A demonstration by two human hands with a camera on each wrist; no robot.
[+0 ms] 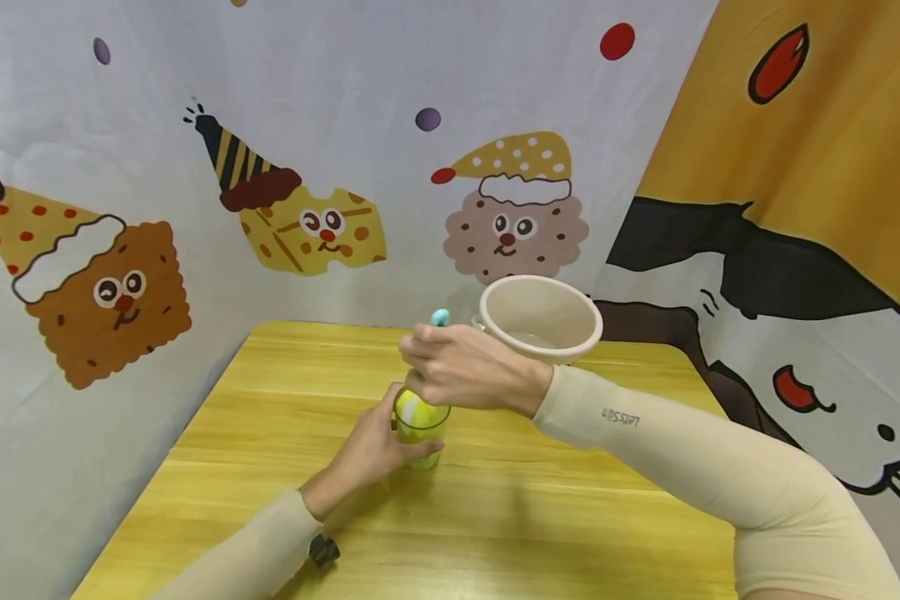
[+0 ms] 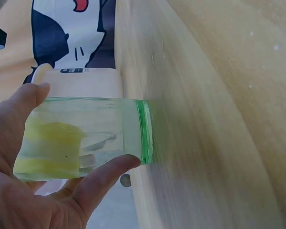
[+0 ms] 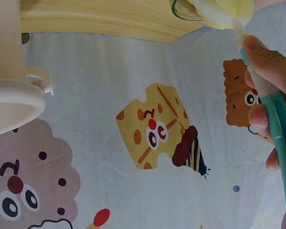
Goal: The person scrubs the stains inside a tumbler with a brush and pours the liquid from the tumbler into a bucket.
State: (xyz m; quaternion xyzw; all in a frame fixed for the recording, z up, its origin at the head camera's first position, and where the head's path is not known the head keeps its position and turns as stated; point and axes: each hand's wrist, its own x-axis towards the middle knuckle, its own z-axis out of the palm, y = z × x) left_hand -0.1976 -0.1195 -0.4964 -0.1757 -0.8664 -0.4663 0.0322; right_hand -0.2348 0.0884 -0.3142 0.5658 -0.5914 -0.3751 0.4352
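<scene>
Though the wooden table [image 1: 615,525] stretches well to both sides, the head view shows one cluster away from its edges: left hand [image 1: 371,443] curled round a greenish glass [image 1: 423,458]; right hand [image 1: 465,364] gripping a teal-handled brush [image 1: 440,317] over the rim; pale bucket [image 1: 540,310] near the back edge, just past the right wrist. Left wrist view: glass, base toward the wood, contact unclear; yellow sponge head [image 2: 52,145] inside, short of the bottom. Right wrist view: fingers wrapping the handle; bucket well apart from the glass mouth, open space between.
</scene>
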